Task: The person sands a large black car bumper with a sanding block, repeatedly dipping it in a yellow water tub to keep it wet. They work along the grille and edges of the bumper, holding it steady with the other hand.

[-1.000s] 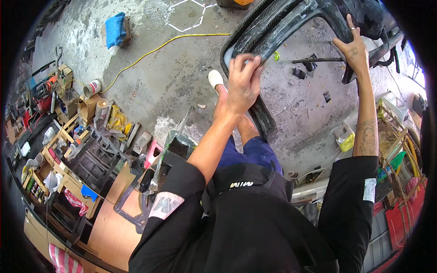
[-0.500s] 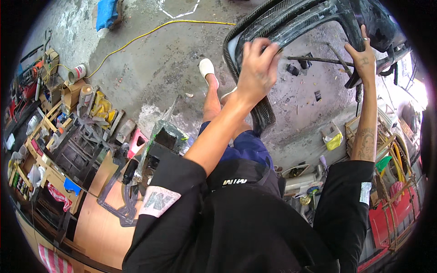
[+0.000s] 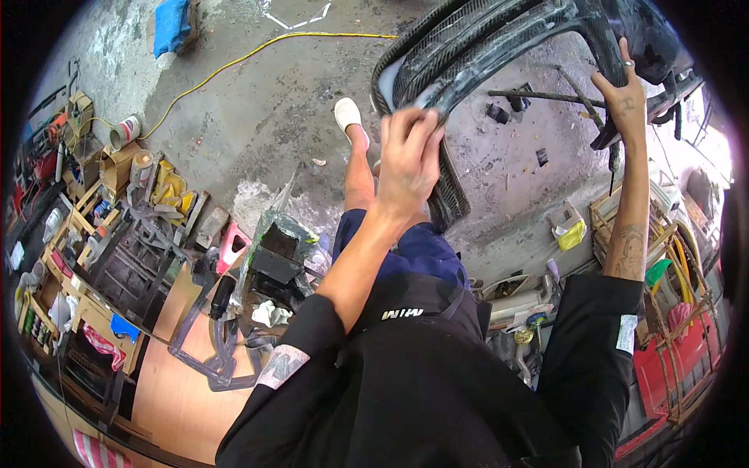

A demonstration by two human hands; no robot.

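Plainly, a grey floor (image 3: 257,117) stretches beneath a large black frame (image 3: 538,39).
The frame, with a woven pattern and whitish patches, is in front of the person, upper right of the view; a desk (image 3: 160,390) with a pale wooden top is low on the left. Far left on the floor sits a blue bundle (image 3: 172,30). The left hand (image 3: 409,160), blurred, has its fingers bunched together at the frame's near corner; whether it pinches anything, I cannot tell. The right hand (image 3: 624,105) has thumb and forefinger spread against the frame's right bar, other fingers hidden, so its grip is unclear. Smaller still are a white shoe (image 3: 345,115), a can (image 3: 125,134) and a thin yellow cable (image 3: 265,49).
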